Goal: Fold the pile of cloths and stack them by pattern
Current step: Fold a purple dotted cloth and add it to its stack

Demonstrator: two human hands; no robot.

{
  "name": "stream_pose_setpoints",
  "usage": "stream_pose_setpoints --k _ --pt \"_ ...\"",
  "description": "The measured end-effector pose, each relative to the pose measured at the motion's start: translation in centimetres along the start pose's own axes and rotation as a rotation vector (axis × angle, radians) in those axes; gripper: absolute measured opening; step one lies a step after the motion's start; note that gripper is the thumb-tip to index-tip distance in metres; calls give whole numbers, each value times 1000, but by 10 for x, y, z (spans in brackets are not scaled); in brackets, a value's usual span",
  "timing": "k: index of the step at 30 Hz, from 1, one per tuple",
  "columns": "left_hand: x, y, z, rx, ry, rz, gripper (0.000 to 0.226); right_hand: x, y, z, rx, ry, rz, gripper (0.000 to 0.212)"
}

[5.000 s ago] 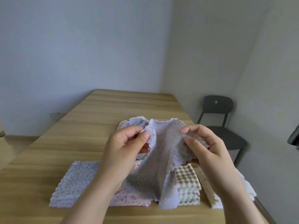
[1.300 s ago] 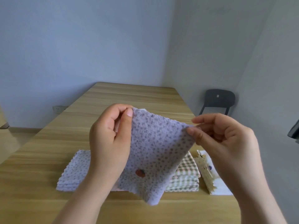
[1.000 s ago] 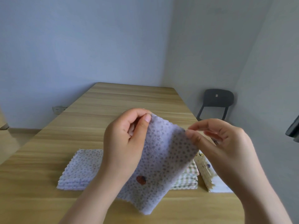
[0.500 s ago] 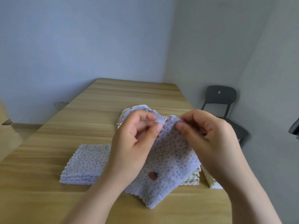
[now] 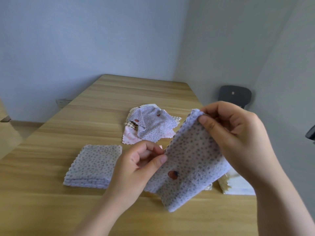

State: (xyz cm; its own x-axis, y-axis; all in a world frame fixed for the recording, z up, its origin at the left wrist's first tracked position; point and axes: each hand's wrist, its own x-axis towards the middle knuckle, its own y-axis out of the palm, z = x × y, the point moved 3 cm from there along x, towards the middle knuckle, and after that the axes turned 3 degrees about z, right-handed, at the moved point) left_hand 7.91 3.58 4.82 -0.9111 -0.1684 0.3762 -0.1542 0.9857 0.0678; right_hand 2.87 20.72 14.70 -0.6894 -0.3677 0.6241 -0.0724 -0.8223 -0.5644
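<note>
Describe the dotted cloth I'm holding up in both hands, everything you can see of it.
The held cloth is pale lilac, sprinkled with small grey-purple dots, with one reddish berry-like motif low down. It looks soft and fleecy, and its left edge is cut in a zigzag. It seems doubled over and hangs slantwise over the table. The right hand pinches its top corner and the left hand pinches its left edge. Whether its lowest corner touches the table cannot be told.

The right hand (image 5: 238, 138) hides the chair (image 5: 235, 95) below its backrest, its forearm part of the cream stack (image 5: 238, 187).
</note>
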Motion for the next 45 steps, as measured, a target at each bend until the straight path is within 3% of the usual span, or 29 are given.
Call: stream_pose_setpoints --k 13,19,24,30,34,38,40,42,45 --pt "-1 -3 34 178 -50 5 2 3 -3 -10 16 36 -54 13" --pt "-3 -13 54 254 -143 -10 22 3 -10 -20 8 67 -116 6" --pt "-3 -18 60 300 -159 -19 25 0 -13 -27 8 101 -134 6" --pt "0 -22 60 510 -148 87 24 -5 -15 -33 6 131 -179 13" --pt "4 -33 56 308 -148 -107 17 -11 -18 -45 -15 172 -253 12" --pt "5 -38 57 -110 -251 -369 62 -17 -19 -59 -4 226 -329 9" --pt "8 -39 55 -214 -256 -494 62 -21 -16 -63 -4 238 -335 8" --pt "11 -36 48 -177 -192 -609 49 -26 -10 -66 3 247 -336 8" --pt "15 -35 35 115 13 -643 43 -36 -1 -74 49 280 -336 10"
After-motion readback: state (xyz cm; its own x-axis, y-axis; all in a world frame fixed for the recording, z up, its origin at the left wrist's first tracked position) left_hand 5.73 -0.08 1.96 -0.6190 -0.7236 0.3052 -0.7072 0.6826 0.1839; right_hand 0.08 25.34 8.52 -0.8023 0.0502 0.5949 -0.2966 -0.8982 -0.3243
